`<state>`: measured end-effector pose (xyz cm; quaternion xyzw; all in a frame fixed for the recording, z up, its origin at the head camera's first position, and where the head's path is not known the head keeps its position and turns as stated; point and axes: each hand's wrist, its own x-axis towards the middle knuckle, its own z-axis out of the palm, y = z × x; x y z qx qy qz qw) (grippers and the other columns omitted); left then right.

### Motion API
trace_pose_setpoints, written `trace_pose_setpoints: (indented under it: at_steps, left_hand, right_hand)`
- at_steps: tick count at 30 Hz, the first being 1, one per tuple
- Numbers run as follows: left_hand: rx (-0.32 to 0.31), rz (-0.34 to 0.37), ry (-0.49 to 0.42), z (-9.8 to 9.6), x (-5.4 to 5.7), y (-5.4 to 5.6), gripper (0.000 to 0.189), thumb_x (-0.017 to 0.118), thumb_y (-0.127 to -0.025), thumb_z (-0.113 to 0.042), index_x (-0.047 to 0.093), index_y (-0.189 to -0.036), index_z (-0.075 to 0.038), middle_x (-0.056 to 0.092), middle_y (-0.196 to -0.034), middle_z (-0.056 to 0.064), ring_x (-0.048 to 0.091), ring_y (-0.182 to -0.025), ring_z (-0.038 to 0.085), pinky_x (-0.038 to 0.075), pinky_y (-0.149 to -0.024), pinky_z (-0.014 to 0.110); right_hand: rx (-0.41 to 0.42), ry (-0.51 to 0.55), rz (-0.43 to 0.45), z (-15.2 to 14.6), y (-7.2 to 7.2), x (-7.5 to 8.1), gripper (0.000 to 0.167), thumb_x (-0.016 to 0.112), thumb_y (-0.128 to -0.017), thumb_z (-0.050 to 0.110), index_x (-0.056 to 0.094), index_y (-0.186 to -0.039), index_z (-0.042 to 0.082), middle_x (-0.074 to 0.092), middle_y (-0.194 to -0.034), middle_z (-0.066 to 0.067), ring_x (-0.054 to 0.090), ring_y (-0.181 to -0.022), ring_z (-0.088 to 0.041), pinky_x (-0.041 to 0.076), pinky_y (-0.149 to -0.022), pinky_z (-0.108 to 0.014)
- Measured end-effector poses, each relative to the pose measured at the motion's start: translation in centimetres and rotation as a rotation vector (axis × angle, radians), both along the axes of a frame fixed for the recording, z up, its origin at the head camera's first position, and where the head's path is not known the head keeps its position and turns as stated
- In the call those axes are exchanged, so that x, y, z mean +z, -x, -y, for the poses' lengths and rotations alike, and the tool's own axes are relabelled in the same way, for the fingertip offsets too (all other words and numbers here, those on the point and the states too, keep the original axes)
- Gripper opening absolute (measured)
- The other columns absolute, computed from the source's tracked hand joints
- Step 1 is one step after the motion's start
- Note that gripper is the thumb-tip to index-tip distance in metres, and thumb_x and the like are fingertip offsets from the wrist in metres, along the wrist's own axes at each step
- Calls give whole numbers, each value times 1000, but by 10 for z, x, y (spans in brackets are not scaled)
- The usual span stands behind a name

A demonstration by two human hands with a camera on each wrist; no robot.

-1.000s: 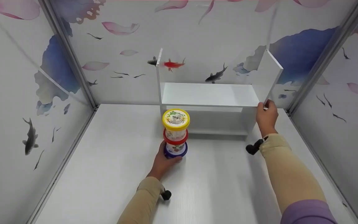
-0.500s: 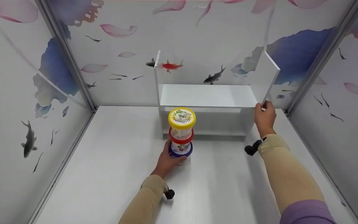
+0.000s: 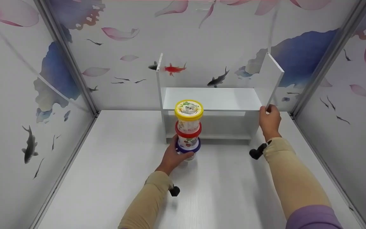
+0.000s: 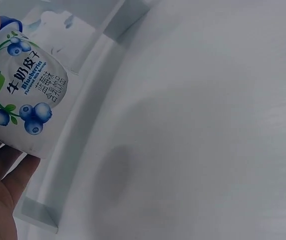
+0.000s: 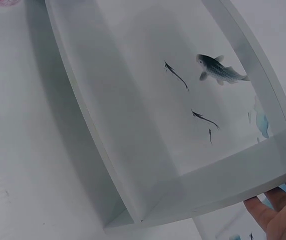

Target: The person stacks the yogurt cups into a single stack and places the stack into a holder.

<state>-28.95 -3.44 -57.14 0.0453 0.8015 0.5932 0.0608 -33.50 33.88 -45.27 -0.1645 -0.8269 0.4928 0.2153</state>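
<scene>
My left hand (image 3: 172, 158) grips the lowest of three stacked tubs. That one is a blue-lidded blueberry milk drink tub (image 4: 22, 90), its printed label filling the upper left of the left wrist view. On it stands a red-lidded tub (image 3: 188, 142), topped by a yellow-lidded tub (image 3: 189, 109). The stack is upright, in front of the left part of a white shelf (image 3: 211, 99), and a shadow falls on the surface below it. With thumb and fingers my right hand (image 3: 270, 122) holds the shelf's right side panel at about the upper board's height.
The shelf has an upper board, a lower compartment (image 3: 224, 125) and two tall side panels (image 3: 273, 76). It stands on a white table (image 3: 122, 159) against the back wall. Printed walls with fish and petals enclose the table at left, back and right.
My left hand has carried the stack of tubs rightward, then up and closer to the shelf. The right hand keeps its hold on the side panel; the head view has shifted slightly.
</scene>
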Motion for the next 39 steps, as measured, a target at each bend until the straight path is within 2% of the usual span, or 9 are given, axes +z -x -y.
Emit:
trace_pose_setpoints:
  at_steps: [6, 14, 22, 28, 39]
  left_hand:
    - [16, 25, 26, -3, 18, 3, 112, 92, -70, -42, 25, -159, -36, 42, -156, -3, 40, -143, 30, 32, -116, 59]
    - [3, 0, 36, -6, 39, 8, 110, 91, -71, -45, 23, -158, -39, 42, -157, -2, 39, -144, 31, 32, -116, 59]
    - [-6, -60, 36, -6, 58, 14, 108, 88, -74, -48, 22, -159, -35, 42, -156, -2, 41, -143, 28, 34, -116, 55]
    - [-7, -138, 82, -2, 74, 21, 106, 86, -75, -53, 24, -158, -33, 44, -154, -1, 43, -142, 27, 35, -116, 54]
    - [-18, -169, 28, 1, 114, 34, 106, 87, -73, -54, 25, -157, -35, 47, -151, -4, 46, -139, 25, 36, -116, 53]
  right_hand:
    - [-6, 24, 43, 0, 1, -2, 56, 39, -106, 38, 47, -145, -2, 53, -142, -22, 53, -125, -33, 46, -104, -46]
    - [-19, -3, 59, -5, 0, -3, 53, 41, -105, 36, 52, -140, -2, 56, -137, -23, 54, -119, -33, 48, -100, -45]
    - [-29, -53, 75, -6, -4, -2, 48, 42, -104, 35, 58, -130, -2, 62, -124, -23, 57, -106, -33, 49, -89, -45]
    - [-33, -108, 56, -2, -8, 1, 47, 41, -104, 33, 60, -126, -3, 64, -115, -24, 58, -95, -34, 48, -81, -43]
    - [-45, -109, 62, 1, -9, 4, 48, 41, -103, 34, 60, -128, -2, 64, -118, -24, 61, -99, -37, 51, -84, -47]
